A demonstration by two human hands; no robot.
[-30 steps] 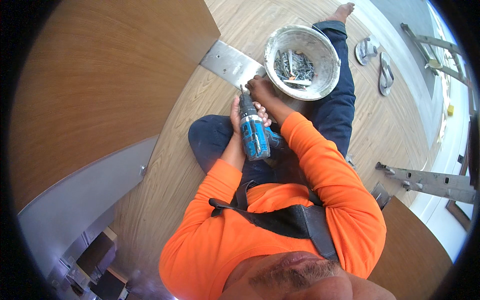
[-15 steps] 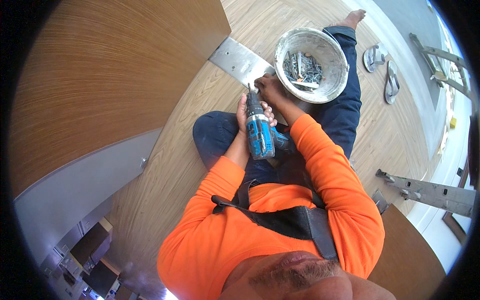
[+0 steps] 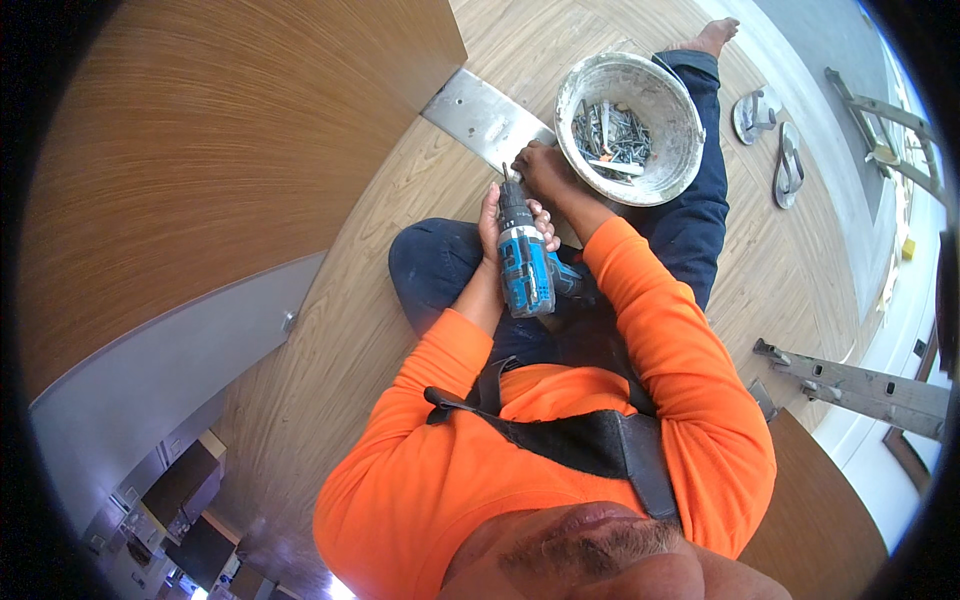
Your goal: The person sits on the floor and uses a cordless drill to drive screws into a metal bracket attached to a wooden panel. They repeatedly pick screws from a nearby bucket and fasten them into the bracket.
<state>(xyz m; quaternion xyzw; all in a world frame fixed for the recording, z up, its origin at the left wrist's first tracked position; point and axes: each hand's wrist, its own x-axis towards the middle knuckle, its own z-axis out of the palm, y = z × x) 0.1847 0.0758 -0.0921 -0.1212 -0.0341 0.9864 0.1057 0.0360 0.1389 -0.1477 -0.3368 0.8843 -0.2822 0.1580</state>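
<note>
Left hand [image 3: 497,222]: wrapped around the front of the drill body, fingers curled shut over the chuck end, thumb side hidden under the tool.
Right hand [image 3: 541,166]: just ahead of the drill tip, fingers bent down against the end of the metal plate; whether pinching a screw, cannot tell.
Cordless drill [image 3: 524,268]: blue and black, held over the lap above the bent left knee, nose pointing away from the body toward the plate, bit [image 3: 505,173] thin and short, ending close to the right hand.
Metal plate [image 3: 484,117]: flat grey strip lying on the floor, one end under the edge of the wooden panel, other end at the right hand, passing just beside the bucket.
Bucket [image 3: 583,92]: white, round, dirty rim, standing against the stretched right leg; inside, a heap of screws and nails [image 3: 611,135].
Wooden panel [image 3: 215,165]: big brown sheet with a grey edge band, filling the left side, lying well over the floor.
Floor [image 3: 330,380]: light wood-pattern planks.
Clothes: orange long sleeves [image 3: 668,352], dark blue trousers [image 3: 432,270], black harness strap [image 3: 575,438] over the chest.
Sandals [image 3: 770,135]: one pair, on the floor right of the bucket, apart from the bare foot [image 3: 712,35].
Ladders: one aluminium ladder [image 3: 862,385] flat at the right, another [image 3: 885,125] near the upper right wall.
</note>
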